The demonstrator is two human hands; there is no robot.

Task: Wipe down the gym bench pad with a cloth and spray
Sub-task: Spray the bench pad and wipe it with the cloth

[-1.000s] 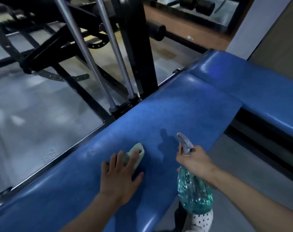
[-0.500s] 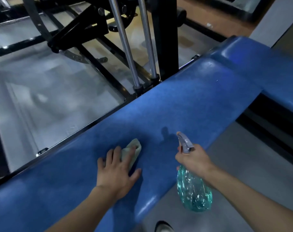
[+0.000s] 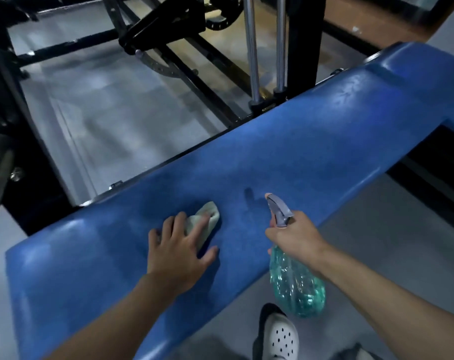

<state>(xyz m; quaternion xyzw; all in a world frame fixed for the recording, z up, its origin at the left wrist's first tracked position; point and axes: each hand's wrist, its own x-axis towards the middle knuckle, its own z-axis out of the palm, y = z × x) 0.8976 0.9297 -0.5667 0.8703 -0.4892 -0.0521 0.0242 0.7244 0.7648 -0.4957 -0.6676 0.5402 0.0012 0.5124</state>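
Note:
A long blue bench pad [image 3: 311,152] runs from lower left to upper right. My left hand [image 3: 179,252] lies flat with spread fingers on a pale green cloth [image 3: 207,215], pressing it onto the pad's middle. Only the cloth's far end shows past my fingers. My right hand [image 3: 296,237] grips the neck of a teal see-through spray bottle [image 3: 297,287] with a grey trigger head, held at the pad's near edge, nozzle pointing over the pad.
A black machine frame [image 3: 302,42] with two chrome guide rods [image 3: 250,48] stands just behind the pad. Grey floor [image 3: 111,120] lies beyond it. A second blue pad [image 3: 428,66] joins at upper right. My white perforated shoe [image 3: 280,336] is below the bottle.
The view has shifted left along the bench, so its left end now shows. My left hand and the cloth have slid a little left along the pad. My right hand still holds the bottle alike.

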